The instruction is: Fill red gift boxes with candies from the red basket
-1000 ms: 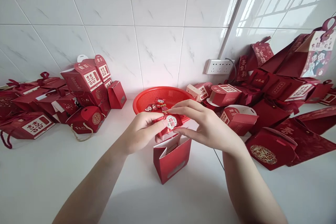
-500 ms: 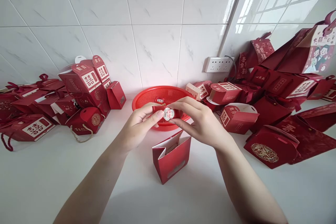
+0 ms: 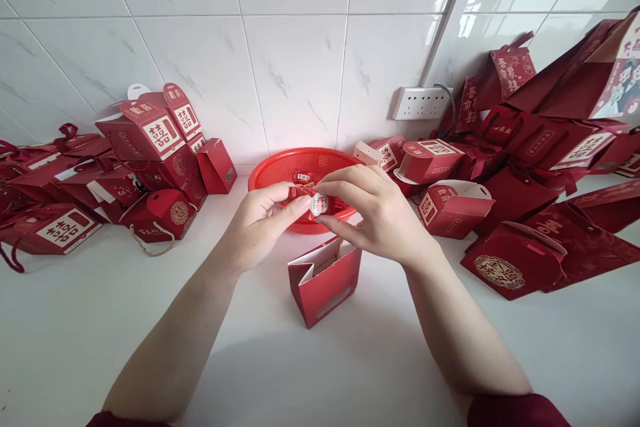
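Between my two hands, over the near side of the red plastic basket [image 3: 256, 180], is a small red-wrapped candy [image 3: 319, 204] with a round white label facing me. My left hand [image 3: 253, 230] pinches it from the left, thumb on the label's edge. From the right, the bent fingers and thumb of my right hand [image 3: 377, 213] close around its other side. Just below stands a red paper gift box [image 3: 326, 287], open at the top, with a small window in its front. Other small wrapped pieces lie in the basket, partly hidden by my fingers.
Red gift boxes [image 3: 163, 137] are piled on the left. More boxes [image 3: 453, 207] and larger bags [image 3: 580, 240] crowd the right side. A white power strip [image 3: 421, 103] with a cable is on the tiled wall behind. Everything stands on a white counter [image 3: 240, 360].
The camera view has dipped, so the surroundings sit higher in the picture. Both hands keep hold of the candy, which has turned slightly between the fingers.
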The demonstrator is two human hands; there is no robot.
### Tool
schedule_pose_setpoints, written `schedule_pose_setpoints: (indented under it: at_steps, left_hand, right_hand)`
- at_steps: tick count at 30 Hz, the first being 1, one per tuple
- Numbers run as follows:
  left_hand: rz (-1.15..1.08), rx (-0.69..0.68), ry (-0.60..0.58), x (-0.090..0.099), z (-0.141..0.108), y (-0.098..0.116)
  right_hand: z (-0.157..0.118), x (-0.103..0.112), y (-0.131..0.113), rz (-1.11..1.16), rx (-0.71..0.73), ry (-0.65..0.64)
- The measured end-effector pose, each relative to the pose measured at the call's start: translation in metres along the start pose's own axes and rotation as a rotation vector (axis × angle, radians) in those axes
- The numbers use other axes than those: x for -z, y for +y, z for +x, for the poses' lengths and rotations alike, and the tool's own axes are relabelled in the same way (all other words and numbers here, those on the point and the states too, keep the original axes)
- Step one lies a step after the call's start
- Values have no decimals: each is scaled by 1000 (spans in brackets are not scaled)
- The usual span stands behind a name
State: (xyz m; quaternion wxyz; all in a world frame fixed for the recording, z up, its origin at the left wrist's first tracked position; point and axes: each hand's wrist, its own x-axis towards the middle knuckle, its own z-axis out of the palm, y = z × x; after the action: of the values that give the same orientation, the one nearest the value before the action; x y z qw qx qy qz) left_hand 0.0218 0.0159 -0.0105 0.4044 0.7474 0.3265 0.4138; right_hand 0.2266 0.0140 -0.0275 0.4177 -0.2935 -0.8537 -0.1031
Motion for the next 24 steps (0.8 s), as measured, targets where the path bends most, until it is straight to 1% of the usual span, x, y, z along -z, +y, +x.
schedule_pose_setpoints:
  at_steps: [3, 7, 12, 13, 15, 16, 17, 19, 20, 22, 23, 24]
  left_hand:
    - [103, 0, -4, 2, -2, 5]
    - [232, -2, -14, 9, -4, 9]
    - [322, -12, 32, 19, -3, 7]
    - [336, 6, 12, 19, -2, 7]
    - [394, 50, -92, 18, -3, 6]
    - [442, 69, -168, 17, -4, 5]
    - [494, 76, -244, 15, -5, 5]
    - [583, 69, -373, 11, -7, 3]
    - [612, 65, -406, 9, -7, 2]
    - [639, 63, -403, 6, -8, 0]
    - [644, 70, -383, 5, -8, 0]
    - [646, 86, -363, 5, -8, 0]
  right_hand:
    - [0, 4, 0, -1, -1, -9]
    - [-1, 7, 3, 13, 11, -2]
    - [-3, 9, 7, 26, -25, 12]
    - [-4, 11, 7, 44, -47, 20]
    - [-5, 18, 4, 130, -110, 19]
    - [-5, 22, 3, 202, -140, -9]
    - [-6, 27, 1, 283, -162, -65]
    - [-6, 36, -2, 436, -168, -255]
    - [-7, 39, -4, 492, -156, -374]
    - [-7, 41, -6, 552, -114, -578]
    - [-8, 41, -7, 559, -82, -643]
    - [-8, 41, -9, 553, -36, -676]
